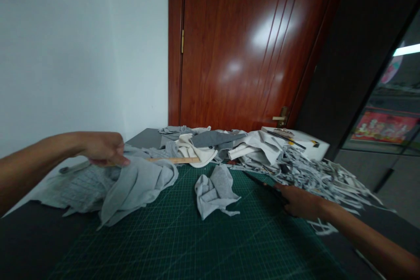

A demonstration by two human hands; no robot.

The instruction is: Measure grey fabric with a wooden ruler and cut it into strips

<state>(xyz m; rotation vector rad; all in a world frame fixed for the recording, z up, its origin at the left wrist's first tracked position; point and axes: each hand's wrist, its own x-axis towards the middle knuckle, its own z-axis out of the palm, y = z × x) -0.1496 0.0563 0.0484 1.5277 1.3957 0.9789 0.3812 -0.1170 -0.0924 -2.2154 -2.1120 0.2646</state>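
Observation:
My left hand is closed on the upper edge of a large crumpled light grey cloth at the left of the green cutting mat. On the right, my right hand is wrapped round the handles of black scissors, whose blades point up and left over the mat. Between the hands a smaller crumpled grey fabric piece lies by itself on the mat. A wooden ruler shows behind the large cloth, its left part hidden.
Grey and cream fabric pieces are heaped along the back. Thin grey strips pile up at the right, beside a white box with tools on it. Behind stand a brown door and a dark cabinet.

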